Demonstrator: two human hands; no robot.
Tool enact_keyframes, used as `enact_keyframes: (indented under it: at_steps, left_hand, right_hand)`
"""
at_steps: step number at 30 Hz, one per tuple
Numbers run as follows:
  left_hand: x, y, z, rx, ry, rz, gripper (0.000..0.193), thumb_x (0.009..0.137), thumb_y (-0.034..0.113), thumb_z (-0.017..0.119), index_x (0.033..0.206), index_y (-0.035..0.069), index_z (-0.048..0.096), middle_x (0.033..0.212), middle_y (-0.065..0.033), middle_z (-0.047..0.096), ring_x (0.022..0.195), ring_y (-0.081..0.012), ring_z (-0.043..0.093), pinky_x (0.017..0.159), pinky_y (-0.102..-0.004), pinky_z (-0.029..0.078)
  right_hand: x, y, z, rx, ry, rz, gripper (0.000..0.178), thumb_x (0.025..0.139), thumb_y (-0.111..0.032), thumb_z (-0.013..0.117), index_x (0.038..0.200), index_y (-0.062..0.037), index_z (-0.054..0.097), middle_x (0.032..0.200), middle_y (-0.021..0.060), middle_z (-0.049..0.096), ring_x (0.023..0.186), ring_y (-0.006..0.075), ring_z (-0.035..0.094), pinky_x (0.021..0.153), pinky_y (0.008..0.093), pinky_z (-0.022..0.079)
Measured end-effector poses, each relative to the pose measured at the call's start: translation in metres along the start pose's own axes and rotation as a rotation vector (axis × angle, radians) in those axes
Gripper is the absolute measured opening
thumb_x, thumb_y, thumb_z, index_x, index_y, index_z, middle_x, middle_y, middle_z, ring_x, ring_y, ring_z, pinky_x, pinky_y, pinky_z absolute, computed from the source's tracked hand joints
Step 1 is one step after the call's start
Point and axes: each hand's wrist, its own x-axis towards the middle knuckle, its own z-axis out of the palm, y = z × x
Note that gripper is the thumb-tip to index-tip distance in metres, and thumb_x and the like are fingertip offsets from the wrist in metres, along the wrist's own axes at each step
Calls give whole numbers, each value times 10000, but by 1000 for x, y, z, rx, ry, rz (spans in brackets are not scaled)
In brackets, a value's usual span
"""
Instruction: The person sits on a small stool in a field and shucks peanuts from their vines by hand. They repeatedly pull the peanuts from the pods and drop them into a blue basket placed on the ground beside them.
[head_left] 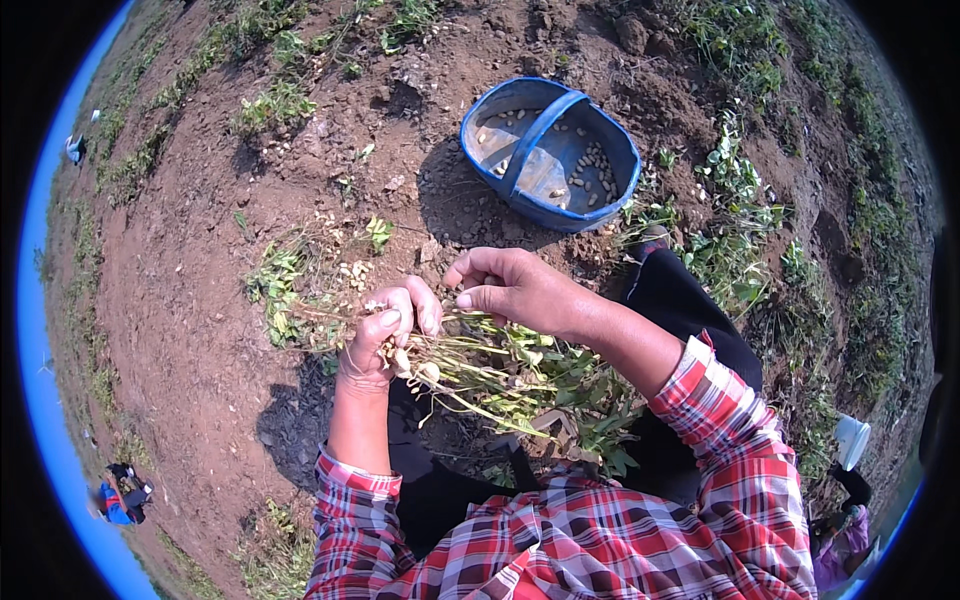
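My left hand (378,335) is closed round the root end of a bunch of peanut plants (500,372). Pale peanut pods (429,373) hang from the roots just below its fingers. Stems and green leaves trail to the right, over my lap. Close by on the right is my right hand (525,287), above the stems, its fingers half curled and the thumb apart from the fingertips. Nothing shows between them. Beyond both hands a blue basket (575,219) with an arched handle stands on the soil, peanuts (592,165) scattered over its bottom.
Left of my hands lie pulled plants (275,285) and loose peanuts (355,272) on brown soil (180,330). Leafy plants (735,180) grow on the right. A person (845,535) with a white bucket (851,441) is at the lower right; another person (122,497) is far left.
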Motion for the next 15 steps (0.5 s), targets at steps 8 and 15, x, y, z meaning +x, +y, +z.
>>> enact_keyframes:
  at_steps: [8,15]
  left_hand:
    - [4,-4,8,48,64,-174,375,851,360,515,620,71,456,710,-76,511,709,-173,524,685,-290,428]
    - [7,-7,9,-76,304,-261,375,876,346,548,630,101,405,665,-32,432,625,-154,461,603,-289,408]
  right_hand:
    - [0,14,3,-748,76,-304,154,808,-74,642,936,-25,571,796,103,619,786,241,628,699,341,488]
    - [-9,-6,-36,-1458,384,-328,119,765,-100,610,860,-46,562,834,98,582,849,258,604,724,370,510]
